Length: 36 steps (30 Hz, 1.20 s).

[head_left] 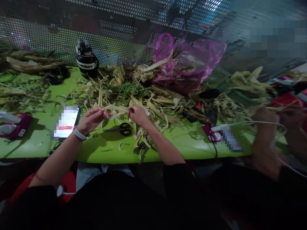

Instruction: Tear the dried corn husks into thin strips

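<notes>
A pale strip of corn husk (116, 115) stretches between my two hands just above the green table (96, 151). My left hand (92, 116), with a white band at the wrist, pinches one end, fingertips together. At the other end, my right hand (138, 115) is closed on the strip, its fingers partly hidden from view. Below the strip lie black-handled scissors (120, 129). Right behind my hands is a heap of dry husks (155, 107) with a bunch of thin green strands (129, 89) on it. Several husk strips hang toward the table edge under my right hand.
A black bottle (86, 60) and a pink plastic bag (189, 68) stand behind the heap, against a perforated metal panel (115, 28). A lit phone (67, 123) and a purple power strip (21, 126) lie at left. A co-worker's hands (266, 121) are at right, near a white cable.
</notes>
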### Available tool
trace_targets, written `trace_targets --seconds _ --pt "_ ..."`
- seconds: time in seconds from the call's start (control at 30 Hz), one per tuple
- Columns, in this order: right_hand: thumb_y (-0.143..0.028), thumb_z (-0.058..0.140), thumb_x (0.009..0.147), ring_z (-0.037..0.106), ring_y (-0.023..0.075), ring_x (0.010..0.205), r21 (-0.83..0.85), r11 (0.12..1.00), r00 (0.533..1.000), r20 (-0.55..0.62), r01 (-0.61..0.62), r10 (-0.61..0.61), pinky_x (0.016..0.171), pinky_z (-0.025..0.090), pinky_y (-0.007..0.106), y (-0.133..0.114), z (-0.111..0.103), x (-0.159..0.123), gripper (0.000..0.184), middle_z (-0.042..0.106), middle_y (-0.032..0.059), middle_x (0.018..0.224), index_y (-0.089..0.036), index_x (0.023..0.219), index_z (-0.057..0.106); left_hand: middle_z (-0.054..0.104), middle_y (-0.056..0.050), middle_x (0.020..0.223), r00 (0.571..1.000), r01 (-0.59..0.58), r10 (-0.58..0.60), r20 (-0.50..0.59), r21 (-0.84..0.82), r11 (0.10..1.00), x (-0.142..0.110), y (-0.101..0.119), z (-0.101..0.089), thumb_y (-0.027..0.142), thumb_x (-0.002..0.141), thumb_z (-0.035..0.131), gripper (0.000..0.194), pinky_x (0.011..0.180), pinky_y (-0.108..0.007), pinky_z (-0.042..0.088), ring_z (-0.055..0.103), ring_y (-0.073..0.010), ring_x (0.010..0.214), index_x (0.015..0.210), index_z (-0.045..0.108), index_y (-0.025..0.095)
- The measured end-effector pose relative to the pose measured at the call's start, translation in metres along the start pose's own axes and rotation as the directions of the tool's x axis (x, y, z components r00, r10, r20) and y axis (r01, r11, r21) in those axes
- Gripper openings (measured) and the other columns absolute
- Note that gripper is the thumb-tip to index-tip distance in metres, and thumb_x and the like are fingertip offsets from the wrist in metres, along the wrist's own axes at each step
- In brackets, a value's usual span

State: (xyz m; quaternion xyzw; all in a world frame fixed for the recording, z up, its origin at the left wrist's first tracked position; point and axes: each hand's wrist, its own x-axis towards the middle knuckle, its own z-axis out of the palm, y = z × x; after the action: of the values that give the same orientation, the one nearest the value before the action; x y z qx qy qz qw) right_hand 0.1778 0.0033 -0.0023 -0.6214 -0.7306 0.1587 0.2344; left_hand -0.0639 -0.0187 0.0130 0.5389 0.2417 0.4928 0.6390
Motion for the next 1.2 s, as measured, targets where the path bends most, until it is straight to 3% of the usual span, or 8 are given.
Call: trace_targets --seconds 0.13,0.23,0.4,0.53,0.77,0.9,1.0,1.2 --pt "-0.026 0.052 0.081 0.056 0.0155 0.065 0.129 0.978 0.968 -0.174 -0.161 0.182 0.065 0.041 0.026 0.023 -0.018 0.016 0.014 0.061 0.0031 0.066 -0.017 0.072 0.059 0.019 0.009 0.034 0.999 -0.037 0.038 -0.004 -0.375 0.926 0.000 0.015 -0.016 0.039 0.088 0.055 0.040 0.053 -0.025 0.045 0.027 -0.0072 0.035 0.056 0.040 0.019" --pt "-0.032 0.056 0.080 0.053 0.0114 0.053 0.528 0.827 0.974 0.002 -0.193 0.226 0.057 0.041 0.024 0.028 -0.032 0.018 0.019 0.058 0.0003 0.059 -0.017 0.068 0.055 0.037 0.006 0.043 0.987 -0.007 -0.054 -0.149 -0.385 0.923 0.007 0.020 -0.018 0.028 0.094 0.046 0.028 0.059 -0.022 0.047 0.042 -0.0068 0.046 0.069 0.051 0.017" --pt "-0.040 0.069 0.072 0.050 0.0077 0.047 0.779 0.601 0.960 0.269 -0.175 -0.070 0.049 0.038 0.021 0.006 -0.042 -0.002 0.028 0.057 -0.0023 0.055 -0.014 0.072 0.060 0.062 -0.001 0.062 0.916 0.122 -0.115 -0.384 -0.006 0.992 0.014 -0.001 -0.007 0.032 0.085 0.062 0.018 0.057 -0.022 0.048 0.059 -0.0106 0.056 0.081 0.064 0.014" --pt "-0.043 0.073 0.070 0.051 0.0076 0.050 0.752 0.628 0.893 0.404 -0.201 -0.199 0.050 0.038 0.021 -0.016 -0.023 -0.014 0.033 0.059 -0.0021 0.056 -0.013 0.073 0.060 0.064 -0.002 0.060 0.932 0.326 -0.277 -0.233 0.208 0.922 0.008 -0.023 0.009 0.050 0.077 0.067 0.035 0.048 -0.022 0.046 0.061 -0.0132 0.053 0.083 0.067 0.015" --pt "-0.043 0.081 0.056 0.049 0.0076 0.060 0.777 0.600 0.971 0.241 -0.191 -0.002 0.056 0.040 0.021 -0.023 0.025 -0.010 0.044 0.054 -0.0050 0.066 -0.016 0.076 0.053 0.072 -0.004 0.076 0.916 0.401 -0.398 -0.057 0.161 0.902 0.002 -0.035 0.022 0.055 0.080 0.060 0.050 0.061 -0.032 0.056 0.068 -0.0201 0.066 0.113 0.063 0.018" --pt "-0.047 0.078 0.058 0.049 0.0085 0.058 0.767 0.572 0.919 0.391 -0.291 -0.057 0.053 0.039 0.022 -0.023 0.025 -0.011 0.047 0.058 -0.0025 0.068 -0.014 0.085 0.059 0.072 -0.007 0.095 0.980 0.197 -0.194 -0.051 0.413 0.889 0.003 -0.034 0.021 0.055 0.082 0.056 0.056 0.075 -0.033 0.054 0.067 -0.0208 0.082 0.123 0.061 0.016" --pt "-0.050 0.075 0.061 0.049 0.0087 0.057 0.752 0.613 0.941 0.336 -0.242 -0.041 0.054 0.039 0.022 -0.019 0.017 -0.010 0.045 0.059 -0.0016 0.067 -0.013 0.083 0.062 0.071 -0.005 0.086 0.995 0.055 0.009 -0.099 0.620 0.782 0.002 -0.025 0.016 0.049 0.084 0.057 0.056 0.071 -0.027 0.050 0.064 -0.0165 0.077 0.130 0.056 0.017" --pt "-0.057 0.065 0.072 0.053 0.0135 0.062 0.364 0.926 0.994 0.080 -0.102 0.078 0.060 0.040 0.026 0.006 0.002 0.002 0.043 0.061 0.0014 0.068 -0.015 0.082 0.063 0.053 0.001 0.072 0.823 -0.058 0.480 -0.305 0.795 0.605 0.008 -0.012 -0.019 0.025 0.067 0.080 0.028 0.056 -0.023 0.029 0.041 -0.0117 0.064 0.090 0.067 0.017"
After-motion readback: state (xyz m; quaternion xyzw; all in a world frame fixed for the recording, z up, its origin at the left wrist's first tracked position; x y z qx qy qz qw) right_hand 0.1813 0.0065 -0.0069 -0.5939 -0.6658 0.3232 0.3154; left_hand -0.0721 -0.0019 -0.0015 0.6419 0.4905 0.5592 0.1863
